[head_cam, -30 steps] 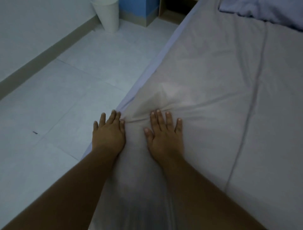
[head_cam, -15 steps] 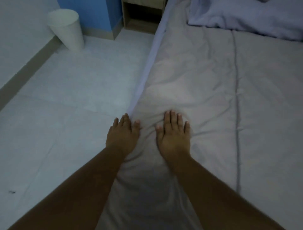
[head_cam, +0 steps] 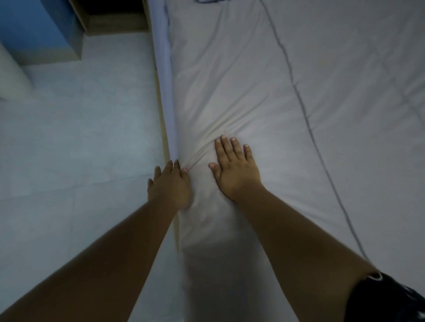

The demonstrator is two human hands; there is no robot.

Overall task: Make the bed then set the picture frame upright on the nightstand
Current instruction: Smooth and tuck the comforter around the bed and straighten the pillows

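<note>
The pale grey cover (head_cam: pixel 253 80) lies spread flat. Creases bunch between the left hand (head_cam: pixel 170 186) and right hand (head_cam: pixel 234 174); beyond them it is smooth.

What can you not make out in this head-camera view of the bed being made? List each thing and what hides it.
1. Nightstand, head view: the top edge cuts off all but its base, so no picture frame shows.
2. Left hand: its own back hides how the palm meets the sheet.
3. White bin: cut by the left edge, blurred.
4. Bluish fabric: only a sliver at the top edge.
</note>
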